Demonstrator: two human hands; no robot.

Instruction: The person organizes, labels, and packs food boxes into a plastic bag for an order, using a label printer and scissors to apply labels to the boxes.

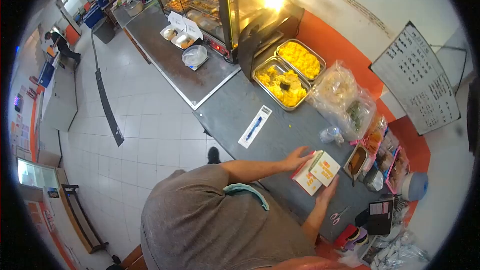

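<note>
A cardboard food box [304, 180] with a red side and orange print is held over the grey counter, between my two hands. Overlapping it is a square white panel [325, 168], also printed in orange. My left hand [297, 160] grips the box at its far-left edge, fingers along the side. On the near-right side, my right hand [327, 191] closes around the lower edge, partly hidden under the cardboard. Scissors [340, 215] with pink handles lie on the counter beside my right forearm.
Two metal trays of yellow food [280, 81] stand by the lit display cabinet [195, 7]. Plastic bags [345, 97], a metal container [356, 161] and baskets line the wall. A packaged blue pen [255, 127] lies on the counter. Another person [62, 45] stands far left.
</note>
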